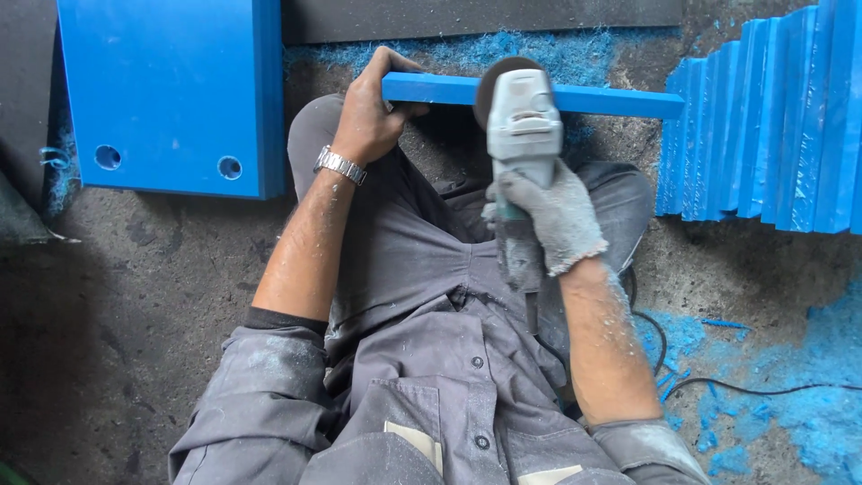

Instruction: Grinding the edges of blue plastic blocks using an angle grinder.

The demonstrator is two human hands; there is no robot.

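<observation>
Grinder disc against a blue bar, far side of the lap.
The left hand (373,112) clasps the blue bar's (611,99) left end; the gloved right hand (552,216) grips the angle grinder (523,121). Stacked blue strips (772,117) stand at right, a blue panel (171,90) far left.

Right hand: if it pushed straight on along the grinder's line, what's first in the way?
The right hand points up-frame, gripping the angle grinder. Its disc already seems to meet the blue bar held by the left hand. Beyond lies blue swarf, then a dark board; depth unclear.
</observation>
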